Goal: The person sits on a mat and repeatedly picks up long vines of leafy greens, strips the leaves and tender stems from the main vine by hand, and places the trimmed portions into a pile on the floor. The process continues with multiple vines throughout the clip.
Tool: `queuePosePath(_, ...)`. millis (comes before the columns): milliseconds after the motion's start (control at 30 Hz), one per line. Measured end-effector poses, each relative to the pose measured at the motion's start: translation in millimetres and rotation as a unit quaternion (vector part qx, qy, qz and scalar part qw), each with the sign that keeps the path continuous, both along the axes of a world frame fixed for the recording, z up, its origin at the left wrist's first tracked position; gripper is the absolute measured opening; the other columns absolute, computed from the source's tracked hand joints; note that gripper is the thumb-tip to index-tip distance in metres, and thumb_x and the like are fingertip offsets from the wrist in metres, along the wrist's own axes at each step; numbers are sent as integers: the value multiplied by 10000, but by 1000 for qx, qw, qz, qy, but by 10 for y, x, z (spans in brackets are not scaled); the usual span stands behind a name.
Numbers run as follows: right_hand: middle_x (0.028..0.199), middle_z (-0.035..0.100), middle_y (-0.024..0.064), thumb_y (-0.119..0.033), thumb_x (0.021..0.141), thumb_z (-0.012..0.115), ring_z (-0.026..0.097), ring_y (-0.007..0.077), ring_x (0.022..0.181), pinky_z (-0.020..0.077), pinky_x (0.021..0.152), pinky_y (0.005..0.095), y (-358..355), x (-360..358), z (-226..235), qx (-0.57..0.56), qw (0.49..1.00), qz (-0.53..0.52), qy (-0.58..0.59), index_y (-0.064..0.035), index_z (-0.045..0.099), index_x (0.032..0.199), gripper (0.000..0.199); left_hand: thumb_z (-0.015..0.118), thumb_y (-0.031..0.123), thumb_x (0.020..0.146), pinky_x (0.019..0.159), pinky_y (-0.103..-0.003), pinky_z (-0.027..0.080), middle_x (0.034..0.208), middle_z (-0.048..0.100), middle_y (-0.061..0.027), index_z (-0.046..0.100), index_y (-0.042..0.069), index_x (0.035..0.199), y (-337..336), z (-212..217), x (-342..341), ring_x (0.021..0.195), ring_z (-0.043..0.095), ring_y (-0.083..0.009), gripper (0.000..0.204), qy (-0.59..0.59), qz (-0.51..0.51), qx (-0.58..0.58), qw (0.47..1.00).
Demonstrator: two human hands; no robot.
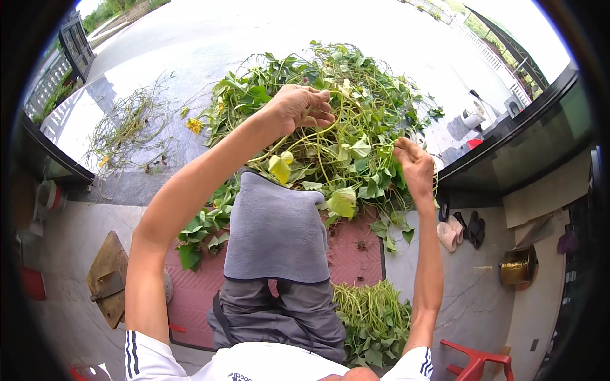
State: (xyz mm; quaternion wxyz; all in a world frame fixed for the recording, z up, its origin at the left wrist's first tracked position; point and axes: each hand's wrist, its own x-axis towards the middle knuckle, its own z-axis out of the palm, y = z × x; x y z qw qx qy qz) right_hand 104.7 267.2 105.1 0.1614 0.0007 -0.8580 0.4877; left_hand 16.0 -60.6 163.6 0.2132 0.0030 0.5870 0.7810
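Observation:
A big heap of leafy green vines spreads over the ground in front of my knees. My left hand is raised over the heap's near side, its fingers pinched on a long pale-green vine that hangs and curves below it. To the right and a little nearer, my right hand is closed at the heap's edge, its fingertips pressed together by some leafy stems; what exactly they pinch is hard to see. A grey cloth covers my lap. Beside my right leg lies a neat bundle of leafy stems.
Tangled bare vines lie at the far left. A cleaver rests on a wooden board left of the reddish mat. On the right are pink slippers, a gold-coloured pot and a red stool.

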Motion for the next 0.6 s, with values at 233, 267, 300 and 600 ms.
queuePosePath(233, 1165, 747, 214, -43, 962, 686, 748, 264, 1022, 581, 880, 359, -1310, 508, -38, 64, 976, 43, 204, 54, 613, 1392, 447, 677, 228, 1036, 1081, -383, 436, 1198, 732, -135, 653, -18, 1299, 728, -310, 407, 1161, 648, -204, 361, -6, -16, 69, 997)
queuePosePath(267, 1126, 752, 217, -29, 962, 669, 755, 273, 977, 581, 845, 372, -1358, 490, -85, 9, 985, 31, 169, 60, 630, 1367, 416, 676, 225, 1037, 1032, -372, 480, 1199, 730, -144, 667, -19, 1272, 807, -312, 486, 1105, 664, -207, 339, -26, -10, 62, 998)
queuePosePath(300, 1022, 755, 203, -17, 955, 652, 747, 294, 869, 571, 770, 401, -1395, 467, -186, -40, 982, 6, 183, 53, 684, 1269, 324, 671, 216, 1040, 1004, -359, 497, 1166, 737, -136, 676, -21, 1245, 841, -321, 523, 1077, 678, -199, 314, -11, -11, 69, 998)
queuePosePath(600, 809, 711, 152, -36, 971, 659, 698, 242, 670, 529, 594, 349, -1247, 754, -705, 49, 961, -83, 259, 9, 730, 1010, 93, 683, 203, 1038, 468, -209, 403, 718, 671, -9, 740, 5, 1039, 655, -316, 236, 533, 566, -67, 207, 137, -1, 55, 989)
